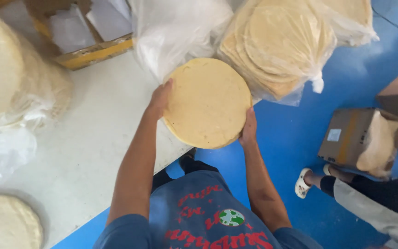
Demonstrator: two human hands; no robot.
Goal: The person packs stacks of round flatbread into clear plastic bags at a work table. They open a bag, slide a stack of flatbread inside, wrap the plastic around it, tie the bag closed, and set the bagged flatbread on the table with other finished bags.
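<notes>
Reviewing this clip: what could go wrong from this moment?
The stack of flatbreads, gripped only at its edges by the left hand and right hand, hangs partly past the table edge; discs might slide off onto the blue floor. A nearby person's foot stands close, so bumping seems possible.

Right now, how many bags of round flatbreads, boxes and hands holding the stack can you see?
Clear bags of flatbreads: 3
Cardboard boxes: 2
Hands on the held stack: 2, left hand, right hand
Total: 7
</notes>
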